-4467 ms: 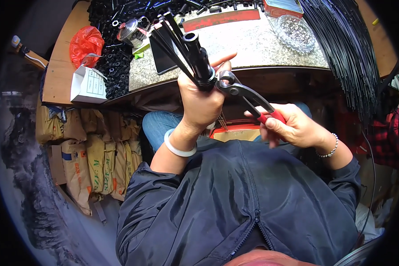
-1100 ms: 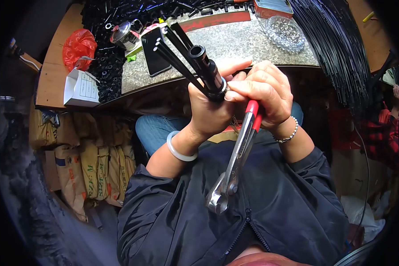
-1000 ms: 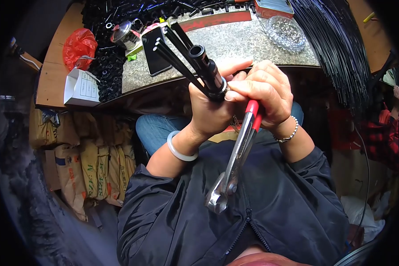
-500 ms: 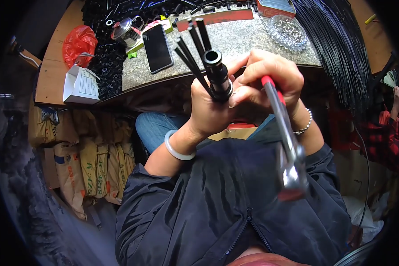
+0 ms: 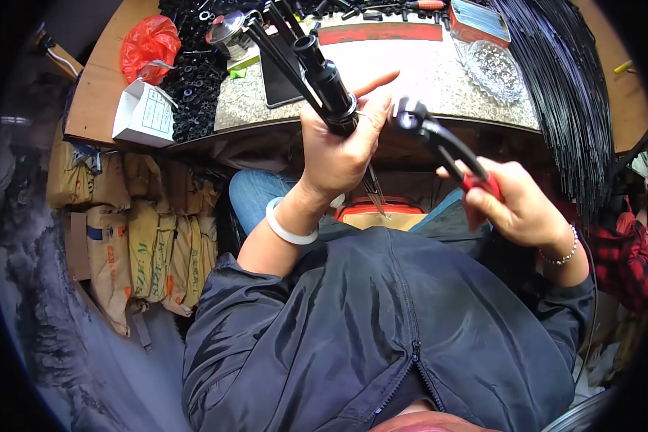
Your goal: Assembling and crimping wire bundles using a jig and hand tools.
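Observation:
My left hand (image 5: 338, 147) is closed around a black tubular part with several thin black rods (image 5: 330, 88), which looks like an umbrella frame. Its hollow end tilts up toward the table, and thin rod or wire ends hang below the hand. The left forefinger stretches out to the right. To the right, my right hand (image 5: 522, 205) grips a pair of pliers (image 5: 446, 144) by its red handles. The pliers' metal head, a little blurred, points up and left, apart from the black part.
On the table (image 5: 227, 108) are a black phone (image 5: 277, 79), a glass dish (image 5: 493, 72), a red bag (image 5: 150, 49), a white box (image 5: 144, 114) and many small black parts. Black rods (image 5: 554, 93) hang over the right edge. Sacks (image 5: 108, 252) stand left. A person's plaid sleeve (image 5: 626, 266) shows right.
My right hand has moved away to the right, and the pliers have swung from pointing toward me to pointing at the black part. My left hand has tilted that part leftward.

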